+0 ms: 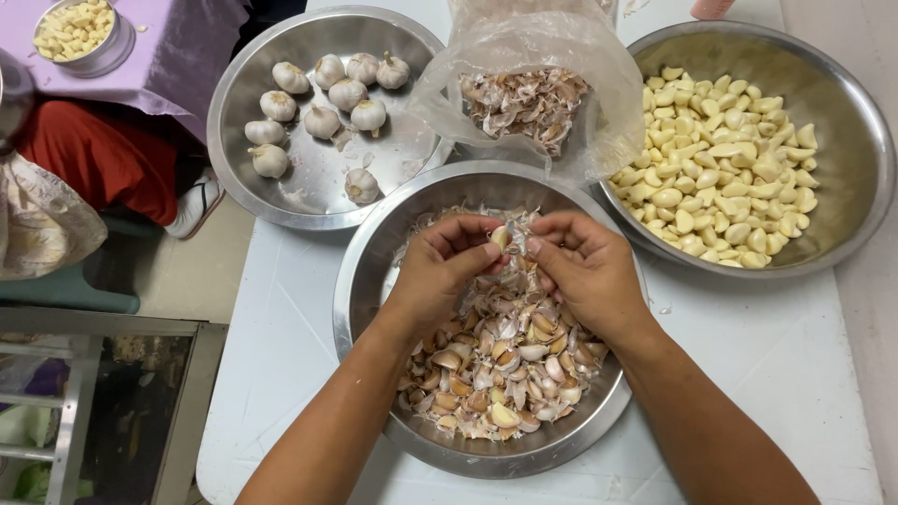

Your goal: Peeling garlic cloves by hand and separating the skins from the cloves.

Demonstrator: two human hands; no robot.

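Note:
My left hand [441,266] and my right hand [585,266] meet over a steel bowl [367,271] of unpeeled garlic cloves and loose skins [505,360]. Between the fingertips of both hands is one pale garlic clove [502,238], pinched from the two sides. The left thumb and forefinger grip it; the right fingers pull at its skin.
A steel bowl [234,140] with several whole garlic bulbs [323,122] stands at the back left. A large bowl [865,140] of peeled cloves [725,159] is at the right. A clear plastic bag [599,75] of skins sits between them. A person in red [103,154] sits at the left by a small tin of cloves [75,33].

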